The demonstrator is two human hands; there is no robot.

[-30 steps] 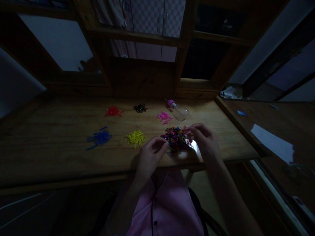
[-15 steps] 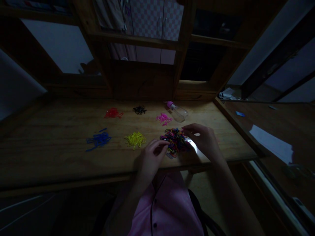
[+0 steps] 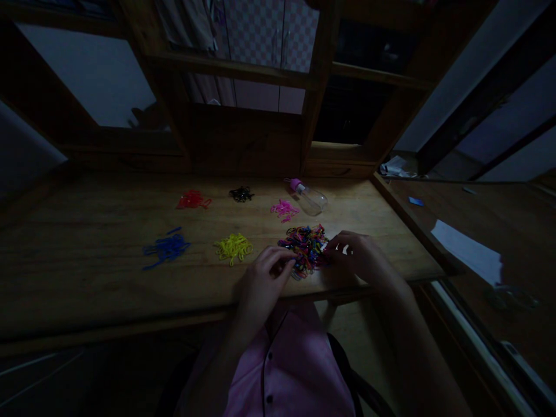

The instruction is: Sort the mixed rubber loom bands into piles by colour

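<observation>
A pile of mixed-colour small loops [image 3: 307, 246], which look like rubber hair bands, lies near the table's front edge. At its left side is my left hand [image 3: 268, 272], thumb and forefinger pinched together against the loops; what sits between the tips is too small to make out. My right hand [image 3: 358, 253] touches the pile's right side, fingers curled and tips together, their contents hidden. Single-colour heaps lie around: yellow loops [image 3: 233, 248] left of my left hand, blue loops [image 3: 167, 248] farther left, red loops [image 3: 193, 200], black loops [image 3: 242, 194] and pink loops [image 3: 284, 209] behind.
A clear bottle with a pink cap [image 3: 311, 200] lies on its side behind the pile. Wooden shelving [image 3: 247, 139] rises at the table's back. On the right-hand surface are a white paper [image 3: 467, 250] and a small blue item [image 3: 416, 201].
My right hand has come down and nearer to me, from the pile's back right to its right side. My left hand stays at the left edge. The view has shifted slightly.
</observation>
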